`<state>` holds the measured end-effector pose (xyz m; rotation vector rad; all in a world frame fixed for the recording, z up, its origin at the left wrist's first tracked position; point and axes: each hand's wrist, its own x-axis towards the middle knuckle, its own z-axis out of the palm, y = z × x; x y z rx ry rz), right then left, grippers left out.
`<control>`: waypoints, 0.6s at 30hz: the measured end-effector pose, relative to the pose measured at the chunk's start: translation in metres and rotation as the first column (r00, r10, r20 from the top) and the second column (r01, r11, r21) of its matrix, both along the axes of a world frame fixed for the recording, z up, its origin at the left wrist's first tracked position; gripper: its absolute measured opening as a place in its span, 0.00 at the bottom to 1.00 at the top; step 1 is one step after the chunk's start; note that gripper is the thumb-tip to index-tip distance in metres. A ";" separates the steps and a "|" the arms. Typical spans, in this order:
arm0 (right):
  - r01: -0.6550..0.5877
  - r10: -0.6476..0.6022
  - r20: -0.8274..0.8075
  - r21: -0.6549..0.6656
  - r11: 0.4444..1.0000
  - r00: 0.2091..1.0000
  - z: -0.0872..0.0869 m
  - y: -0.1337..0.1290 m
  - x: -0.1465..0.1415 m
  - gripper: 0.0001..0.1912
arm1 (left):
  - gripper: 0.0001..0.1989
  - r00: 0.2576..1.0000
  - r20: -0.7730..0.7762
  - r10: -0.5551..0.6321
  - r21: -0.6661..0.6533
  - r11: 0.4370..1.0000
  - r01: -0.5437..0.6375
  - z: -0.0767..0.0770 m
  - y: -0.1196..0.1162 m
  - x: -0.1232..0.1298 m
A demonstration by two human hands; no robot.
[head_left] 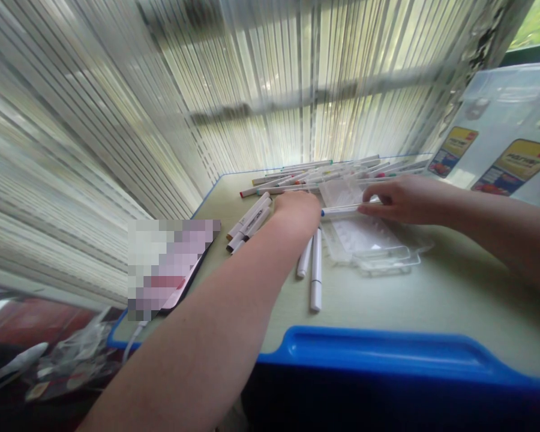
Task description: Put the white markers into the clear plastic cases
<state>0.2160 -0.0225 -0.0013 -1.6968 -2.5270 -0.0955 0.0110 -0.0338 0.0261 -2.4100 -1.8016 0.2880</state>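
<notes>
My right hand pinches a white marker with a blue end above a clear plastic case. Beside the blue end is my left hand, reaching forward; its fingers are hidden behind the back of the hand. Several white markers lie left of it, and two more lie just in front, pointing toward me. Behind both hands spreads a loose pile of thin markers with coloured ends.
A phone with a cable rests at the left edge of the pale table. A blue tray lines the near edge. At the right back stands a large clear box with labels. Pleated curtains hang behind.
</notes>
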 end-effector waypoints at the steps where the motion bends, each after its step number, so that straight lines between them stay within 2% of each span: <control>1: 0.000 0.000 0.008 0.005 1.000 1.000 0.000 0.001 0.000 0.26 | 0.20 1.000 -0.001 0.000 -0.003 1.000 0.000 0.000 0.000 0.000; 7: -0.023 0.023 0.002 0.055 0.998 1.000 -0.004 0.005 0.004 0.26 | 0.20 1.000 -0.019 -0.011 0.020 1.000 0.011 -0.002 0.001 0.000; 18: -0.015 0.015 0.000 0.042 0.999 1.000 -0.007 0.008 0.007 0.27 | 0.20 0.999 -0.044 -0.006 0.021 1.000 0.007 -0.001 0.000 0.001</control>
